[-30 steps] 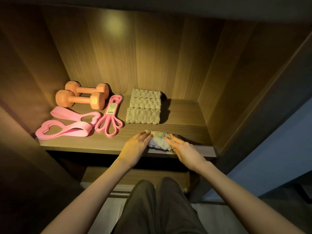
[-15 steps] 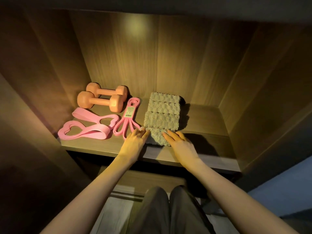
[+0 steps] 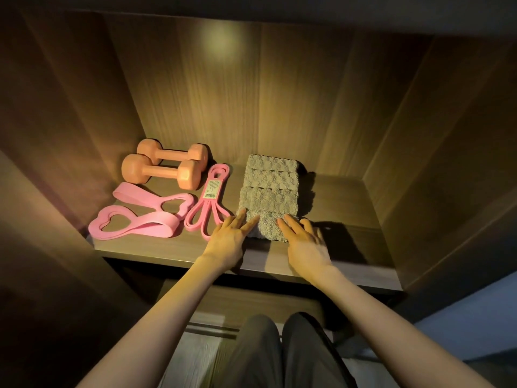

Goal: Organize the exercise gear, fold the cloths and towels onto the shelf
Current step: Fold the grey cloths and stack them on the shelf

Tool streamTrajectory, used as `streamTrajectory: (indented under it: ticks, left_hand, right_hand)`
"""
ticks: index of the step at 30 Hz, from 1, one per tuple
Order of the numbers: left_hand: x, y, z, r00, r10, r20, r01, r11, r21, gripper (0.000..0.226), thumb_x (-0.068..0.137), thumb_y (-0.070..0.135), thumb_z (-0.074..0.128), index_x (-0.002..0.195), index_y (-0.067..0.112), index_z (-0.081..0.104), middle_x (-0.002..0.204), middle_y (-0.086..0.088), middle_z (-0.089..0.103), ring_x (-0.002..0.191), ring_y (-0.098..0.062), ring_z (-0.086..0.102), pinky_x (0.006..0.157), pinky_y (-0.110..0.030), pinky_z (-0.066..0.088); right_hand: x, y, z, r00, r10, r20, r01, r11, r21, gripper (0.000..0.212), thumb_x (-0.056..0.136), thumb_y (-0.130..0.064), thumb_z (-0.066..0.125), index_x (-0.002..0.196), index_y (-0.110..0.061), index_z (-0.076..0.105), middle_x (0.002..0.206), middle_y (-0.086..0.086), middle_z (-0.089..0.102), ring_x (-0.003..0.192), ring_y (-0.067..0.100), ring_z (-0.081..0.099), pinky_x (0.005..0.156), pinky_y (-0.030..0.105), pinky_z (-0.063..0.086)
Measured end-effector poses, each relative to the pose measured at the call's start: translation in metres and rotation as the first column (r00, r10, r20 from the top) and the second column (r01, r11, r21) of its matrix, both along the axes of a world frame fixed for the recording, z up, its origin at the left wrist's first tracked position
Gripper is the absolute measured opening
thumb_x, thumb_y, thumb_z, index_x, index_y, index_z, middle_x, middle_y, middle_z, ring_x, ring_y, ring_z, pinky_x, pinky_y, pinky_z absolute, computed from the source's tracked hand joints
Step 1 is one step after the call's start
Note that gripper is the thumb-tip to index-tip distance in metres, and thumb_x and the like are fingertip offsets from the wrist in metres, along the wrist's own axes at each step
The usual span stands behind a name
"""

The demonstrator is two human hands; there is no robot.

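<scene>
Small folded towel (image 3: 268, 229) lies on the shelf (image 3: 349, 217) at the front of a row, its far edge touching the three folded towels (image 3: 270, 183) behind. Left hand (image 3: 226, 239) is at its left end, right hand (image 3: 306, 245) at its right end. The fingers (image 3: 286, 226) of both are straight and slightly spread, tips resting on the towel (nothing gripped). Left of the row: labelled pink band (image 3: 209, 204), heart-shaped bands (image 3: 140, 217), two orange dumbbells (image 3: 165, 169) at the back.
</scene>
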State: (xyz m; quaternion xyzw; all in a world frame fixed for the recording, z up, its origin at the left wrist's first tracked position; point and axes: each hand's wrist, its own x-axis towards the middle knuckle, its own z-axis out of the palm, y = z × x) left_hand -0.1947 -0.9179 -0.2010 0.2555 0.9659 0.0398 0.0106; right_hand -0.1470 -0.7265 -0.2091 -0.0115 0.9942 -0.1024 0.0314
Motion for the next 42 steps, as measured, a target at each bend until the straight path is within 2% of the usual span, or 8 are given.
streamTrajectory:
  ticks: [4, 7, 11, 19, 23, 27, 33, 42]
  left_hand:
    - [0.003, -0.001, -0.001, 0.997, 0.030, -0.070, -0.016, 0.979, 0.203, 0.066, 0.092, 0.012, 0.042, 0.152, 0.024, 0.018, 0.159, -0.002, 0.015, 0.145, -0.021, 0.013, 0.118, -0.034, 0.012]
    - [0.001, 0.005, 0.001, 0.995, 0.070, -0.074, -0.037, 0.925, 0.378, 0.064, 0.093, 0.011, 0.044, 0.152, 0.020, 0.021, 0.157, -0.004, 0.021, 0.144, -0.021, 0.017, 0.118, -0.032, 0.014]
    - [-0.017, 0.017, 0.005, 0.995, 0.095, -0.042, -0.062, 0.865, 0.499, 0.053, 0.102, 0.019, 0.037, 0.152, 0.017, 0.020, 0.158, -0.004, 0.021, 0.146, -0.020, 0.014, 0.119, -0.039, 0.017]
    - [-0.062, 0.044, 0.002, 0.991, 0.109, 0.077, -0.129, 0.922, 0.366, 0.053, 0.105, 0.025, 0.022, 0.152, 0.009, 0.004, 0.160, -0.007, -0.002, 0.148, -0.020, -0.006, 0.120, -0.037, 0.005]
    - [-0.081, 0.053, 0.003, 0.992, 0.114, 0.058, -0.128, 0.902, 0.412, 0.053, 0.104, 0.027, 0.023, 0.152, 0.012, 0.006, 0.160, -0.004, -0.002, 0.148, -0.019, -0.007, 0.120, -0.038, 0.002]
    - [-0.091, 0.056, -0.007, 0.991, 0.115, 0.065, -0.131, 0.918, 0.374, 0.053, 0.104, 0.031, 0.022, 0.153, 0.017, 0.005, 0.160, 0.000, -0.007, 0.147, -0.015, -0.012, 0.121, -0.037, -0.002]
    - [-0.096, 0.059, -0.023, 0.987, 0.156, 0.048, -0.161, 0.893, 0.420, 0.054, 0.102, 0.032, 0.027, 0.152, 0.018, 0.014, 0.161, -0.002, 0.005, 0.148, -0.016, -0.002, 0.121, -0.036, 0.002]
    - [-0.092, 0.056, -0.013, 0.984, 0.163, 0.076, -0.178, 0.943, 0.282, 0.054, 0.103, 0.035, 0.023, 0.153, 0.019, 0.010, 0.161, -0.001, 0.003, 0.148, -0.016, -0.002, 0.120, -0.038, -0.005]
  right_hand:
    - [0.002, 0.008, 0.013, 0.999, 0.004, -0.042, -0.007, 0.998, -0.069, 0.063, 0.096, -0.017, 0.041, 0.151, -0.036, 0.017, 0.160, -0.013, 0.006, 0.147, 0.020, -0.002, 0.119, 0.044, 0.002]
    - [-0.003, 0.008, 0.022, 0.992, -0.027, -0.119, 0.009, 0.989, -0.149, 0.054, 0.101, -0.025, 0.036, 0.151, -0.036, 0.018, 0.160, -0.011, 0.007, 0.147, 0.013, -0.003, 0.121, 0.041, 0.008]
    - [-0.027, 0.003, 0.027, 0.989, -0.041, -0.143, 0.022, 0.991, -0.133, 0.053, 0.104, -0.030, 0.030, 0.153, -0.029, 0.010, 0.161, -0.008, -0.003, 0.148, 0.015, -0.008, 0.121, 0.043, 0.002]
    - [-0.089, -0.007, 0.012, 0.989, -0.074, -0.130, 0.071, 0.997, -0.032, 0.055, 0.105, -0.031, 0.020, 0.152, -0.020, -0.005, 0.160, 0.003, -0.014, 0.146, 0.023, -0.018, 0.120, 0.045, -0.004]
    - [-0.117, -0.011, 0.006, 0.981, -0.158, -0.114, 0.137, 0.976, -0.170, 0.055, 0.105, -0.031, 0.021, 0.153, -0.020, -0.003, 0.161, 0.004, -0.010, 0.147, 0.023, -0.014, 0.119, 0.044, -0.001]
    - [-0.127, -0.010, -0.012, 0.971, -0.204, -0.125, 0.178, 0.965, -0.194, 0.055, 0.104, -0.034, 0.018, 0.153, -0.019, -0.002, 0.161, 0.003, -0.008, 0.148, 0.021, -0.011, 0.119, 0.039, -0.002]
    - [-0.132, -0.010, -0.024, 0.958, -0.253, -0.133, 0.212, 0.941, -0.264, 0.052, 0.104, -0.035, 0.022, 0.153, -0.023, 0.012, 0.161, 0.001, 0.009, 0.148, 0.020, 0.004, 0.121, 0.038, 0.007]
    - [-0.115, 0.000, -0.017, 0.991, -0.122, -0.059, 0.102, 0.956, -0.275, 0.051, 0.104, -0.037, 0.019, 0.153, -0.030, 0.002, 0.161, -0.005, -0.009, 0.146, 0.015, -0.015, 0.120, 0.041, -0.005]
